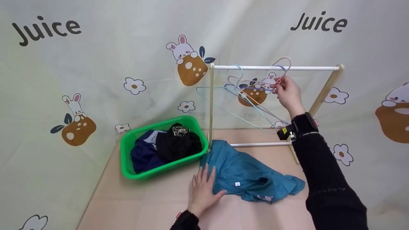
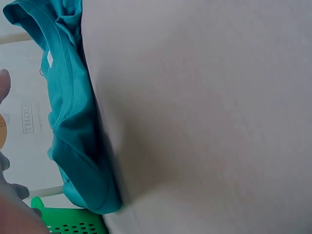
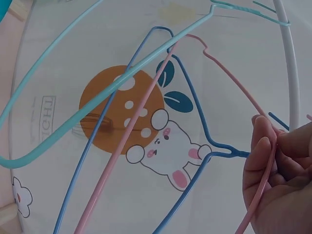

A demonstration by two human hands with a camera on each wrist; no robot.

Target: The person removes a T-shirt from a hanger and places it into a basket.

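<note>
My right hand (image 1: 289,94) pinches a pink clothes hanger (image 3: 233,77) below its hook, which stands above the rail of a small clothes rack (image 1: 310,68). Beside it a blue hanger (image 3: 194,105) and a turquoise hanger (image 3: 73,119) hang from the rail. A teal shirt (image 1: 236,166) lies crumpled on the table, with its white neck label showing. Against the shirt's left edge, my left hand (image 1: 204,191) lies with straight, spread fingers. In the left wrist view the shirt (image 2: 73,112) shows sideways and the fingers only at the picture's edge.
A green basket (image 1: 126,159) with dark clothes (image 1: 175,143) stands left of the rack, close to its left post (image 1: 211,108). The rack's lower white bar (image 1: 262,144) runs behind the shirt. A printed curtain (image 1: 127,57) hangs behind the table.
</note>
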